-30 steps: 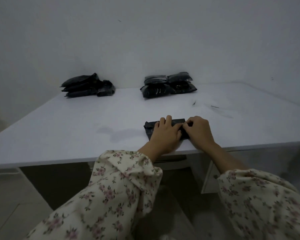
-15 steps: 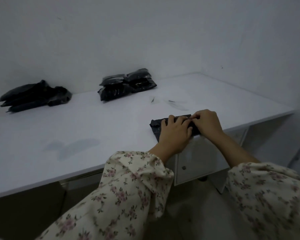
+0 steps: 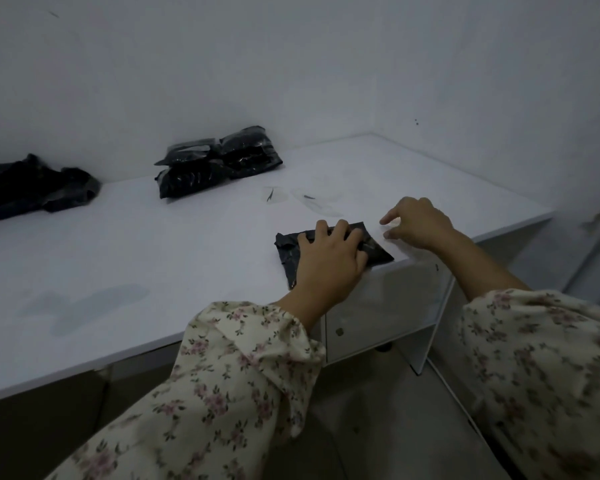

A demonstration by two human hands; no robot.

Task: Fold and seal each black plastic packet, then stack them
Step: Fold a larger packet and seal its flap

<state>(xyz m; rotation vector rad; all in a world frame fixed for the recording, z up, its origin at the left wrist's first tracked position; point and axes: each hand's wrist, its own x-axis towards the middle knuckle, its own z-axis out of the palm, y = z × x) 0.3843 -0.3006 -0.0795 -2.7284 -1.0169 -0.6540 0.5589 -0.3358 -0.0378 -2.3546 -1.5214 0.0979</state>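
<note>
A folded black plastic packet (image 3: 376,252) lies near the front edge of the white table (image 3: 153,258). My left hand (image 3: 329,261) lies on top of it, fingers spread and pressing it flat. Just to the right of the packet my right hand (image 3: 418,223) hovers over the table with its fingers loosely curled; whether thumb and forefinger pinch anything, such as a thin strip, I cannot tell. A stack of black packets (image 3: 219,161) sits at the back against the wall. A second pile of black packets (image 3: 39,188) lies at the far left.
Clear peeled film strips (image 3: 312,202) with small dark scraps lie on the table behind my hands. The table's right corner (image 3: 541,213) is near my right hand. Below the tabletop hangs a white cabinet (image 3: 378,313). Walls close off the back and right.
My right hand has come off the packet and moved to the right. My left hand stays pressed on the packet. The camera has swung to the right.
</note>
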